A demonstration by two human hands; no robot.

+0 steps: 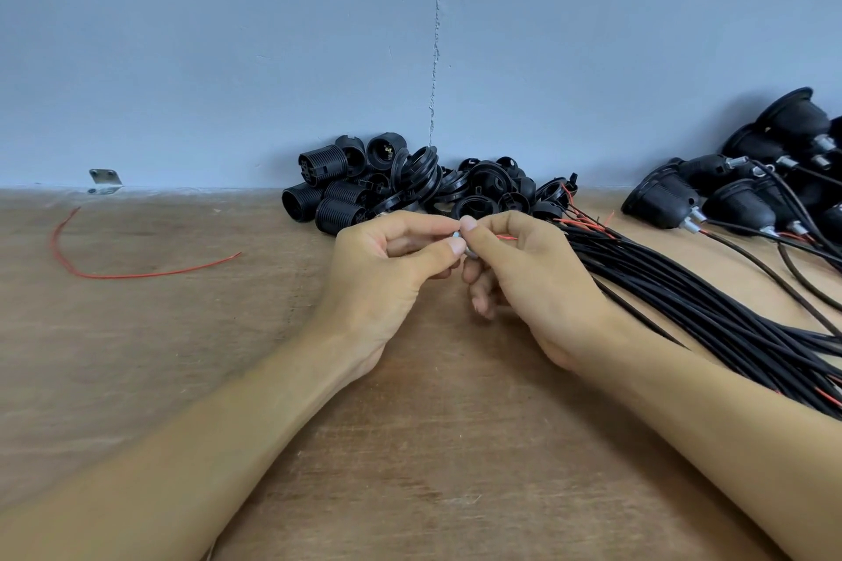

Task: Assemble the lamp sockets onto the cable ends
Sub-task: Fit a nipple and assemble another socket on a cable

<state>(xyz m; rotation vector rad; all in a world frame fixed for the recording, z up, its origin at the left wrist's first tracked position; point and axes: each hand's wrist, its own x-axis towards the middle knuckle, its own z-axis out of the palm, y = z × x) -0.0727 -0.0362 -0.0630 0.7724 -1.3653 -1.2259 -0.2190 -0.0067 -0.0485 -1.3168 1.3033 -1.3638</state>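
Red wire (505, 237) pinched in right hand (528, 273), small grey fitting (461, 241) pinched in left hand (387, 260), hands touching above counter (182, 355), near lamp sockets (364, 187). Risk: tiny fitting slips, or wire strands splay and miss the hole.

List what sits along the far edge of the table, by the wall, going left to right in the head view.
Metal bracket → pile of loose black socket parts → sockets with cables attached.
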